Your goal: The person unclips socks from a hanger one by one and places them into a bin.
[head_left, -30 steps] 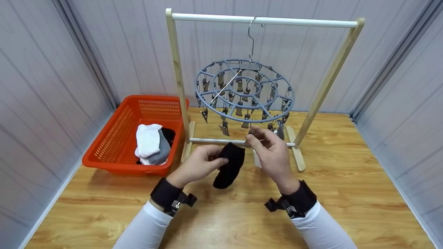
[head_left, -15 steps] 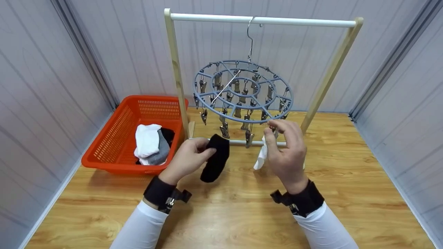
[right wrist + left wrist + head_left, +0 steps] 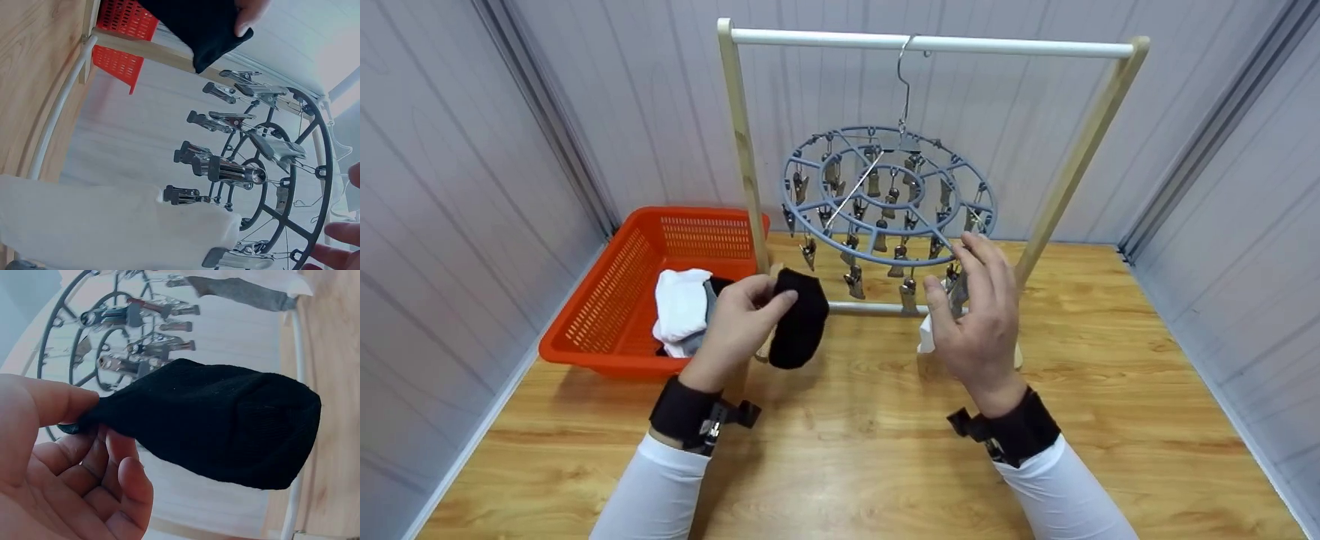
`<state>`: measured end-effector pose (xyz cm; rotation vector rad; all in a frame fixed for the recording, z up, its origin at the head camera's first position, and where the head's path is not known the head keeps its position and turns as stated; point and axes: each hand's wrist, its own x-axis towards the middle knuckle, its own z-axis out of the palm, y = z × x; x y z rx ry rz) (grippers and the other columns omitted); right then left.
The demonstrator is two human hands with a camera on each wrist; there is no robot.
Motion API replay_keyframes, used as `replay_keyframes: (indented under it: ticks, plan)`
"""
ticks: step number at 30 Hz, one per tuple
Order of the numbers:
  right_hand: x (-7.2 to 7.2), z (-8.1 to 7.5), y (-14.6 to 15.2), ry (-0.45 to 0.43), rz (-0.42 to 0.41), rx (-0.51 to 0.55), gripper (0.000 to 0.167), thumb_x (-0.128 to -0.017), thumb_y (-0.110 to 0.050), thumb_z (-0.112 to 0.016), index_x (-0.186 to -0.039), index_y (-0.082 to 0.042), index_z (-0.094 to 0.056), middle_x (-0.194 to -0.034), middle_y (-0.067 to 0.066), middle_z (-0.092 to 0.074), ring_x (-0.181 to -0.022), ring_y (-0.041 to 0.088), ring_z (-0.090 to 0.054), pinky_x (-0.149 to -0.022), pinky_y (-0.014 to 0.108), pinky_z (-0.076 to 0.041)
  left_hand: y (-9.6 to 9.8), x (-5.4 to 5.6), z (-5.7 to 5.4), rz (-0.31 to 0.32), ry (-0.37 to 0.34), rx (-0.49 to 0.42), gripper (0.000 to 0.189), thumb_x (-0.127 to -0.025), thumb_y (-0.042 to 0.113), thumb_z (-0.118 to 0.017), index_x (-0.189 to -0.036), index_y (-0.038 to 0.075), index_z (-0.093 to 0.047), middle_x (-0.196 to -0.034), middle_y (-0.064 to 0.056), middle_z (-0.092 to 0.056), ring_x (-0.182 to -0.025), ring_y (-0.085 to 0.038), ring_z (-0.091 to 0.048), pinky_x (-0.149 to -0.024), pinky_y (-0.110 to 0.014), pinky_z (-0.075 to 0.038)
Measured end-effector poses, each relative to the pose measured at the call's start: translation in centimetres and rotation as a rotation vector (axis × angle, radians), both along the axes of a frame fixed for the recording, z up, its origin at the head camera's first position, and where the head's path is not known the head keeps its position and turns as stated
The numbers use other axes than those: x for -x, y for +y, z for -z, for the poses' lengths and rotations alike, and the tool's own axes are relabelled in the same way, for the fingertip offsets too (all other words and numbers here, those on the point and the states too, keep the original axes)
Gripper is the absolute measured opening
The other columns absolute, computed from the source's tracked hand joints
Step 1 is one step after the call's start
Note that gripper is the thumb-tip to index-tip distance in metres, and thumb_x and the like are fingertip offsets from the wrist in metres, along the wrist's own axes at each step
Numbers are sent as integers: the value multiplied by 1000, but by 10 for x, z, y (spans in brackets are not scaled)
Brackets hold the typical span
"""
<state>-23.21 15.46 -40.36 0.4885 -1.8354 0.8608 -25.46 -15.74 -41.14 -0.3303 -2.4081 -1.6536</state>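
Note:
My left hand (image 3: 739,322) pinches a black sock (image 3: 800,322) at one end between thumb and fingers, and the sock hangs out to the right, left of the hanger's clips. In the left wrist view the sock's free end spreads wide. My right hand (image 3: 982,322), fingers loosely extended and holding nothing, is at the right front rim of a round blue-grey clip hanger (image 3: 915,264). Metal clips (image 3: 230,170) dangle from its rings. One clip grips a white sock (image 3: 112,225), mostly hidden behind my right hand in the head view. A grey sock (image 3: 242,293) also hangs there.
A rack with a white top bar (image 3: 1020,46) and wooden posts carries the hanger. To its left stands an orange basket (image 3: 585,360) with a white sock (image 3: 681,304) and other grey and black ones. Pale panel walls (image 3: 457,187) enclose the wooden surface (image 3: 870,465).
The left hand has moved left and up with the black sock, away from the hanger. The right hand has let go of a front clip, shifted right and spread its fingers. The hanger has swayed slightly.

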Motion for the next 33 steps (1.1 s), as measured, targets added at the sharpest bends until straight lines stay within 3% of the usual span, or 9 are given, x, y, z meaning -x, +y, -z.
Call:
replay_keyframes:
  ticks: [4, 8, 14, 21, 28, 33]
  plan:
    - [1, 0, 0, -10, 13, -12, 47, -104, -25, -74, -137, 9, -70, -146, 25, -66, -145, 44, -54, -128, 57, -32, -6, 2, -4, -37, 27, -48, 14, -106, 16, -76, -99, 4, -78, -88, -8, -67, -86, -23, -59, -78, -30, -47]
    - [-1, 0, -2, -11, 9, -12, 45, -104, -24, -74, -135, 9, -71, -142, 24, -69, -143, 43, -56, -127, 56, -34, -15, 3, -8, -84, 35, -89, 17, -109, 18, -73, -108, 1, -77, -100, -11, -72, -95, -23, -61, -88, -30, -48]
    - [-3, -1, -5, -22, -3, -21, 45, -104, -25, -74, -135, 8, -72, -141, 22, -70, -140, 45, -57, -126, 55, -35, -34, 3, -14, -153, 56, -53, 22, -114, 20, -62, -118, 0, -68, -112, -14, -67, -101, -24, -57, -91, -34, -46]
    - [-5, -3, -6, -28, 1, -23, 47, -105, -28, -73, -134, 8, -71, -140, 23, -70, -137, 46, -59, -126, 56, -35, -58, 2, -19, -261, 92, -71, 24, -116, 16, -56, -127, -1, -68, -113, -16, -65, -102, -22, -58, -92, -34, -44]
    - [-5, -3, -7, -28, 5, -23, 47, -104, -29, -74, -134, 8, -72, -139, 23, -70, -138, 44, -59, -125, 56, -35, -77, 3, -22, -325, 102, 5, 31, -118, 16, -49, -141, 1, -65, -139, -16, -67, -128, -31, -61, -112, -50, -44]
    - [-6, -2, -8, -31, 2, -25, 47, -104, -29, -74, -134, 8, -72, -138, 23, -70, -137, 45, -59, -124, 56, -35, -86, 6, -19, -348, 95, -5, 33, -119, 15, -46, -144, 2, -64, -143, -15, -66, -131, -32, -60, -112, -51, -44]
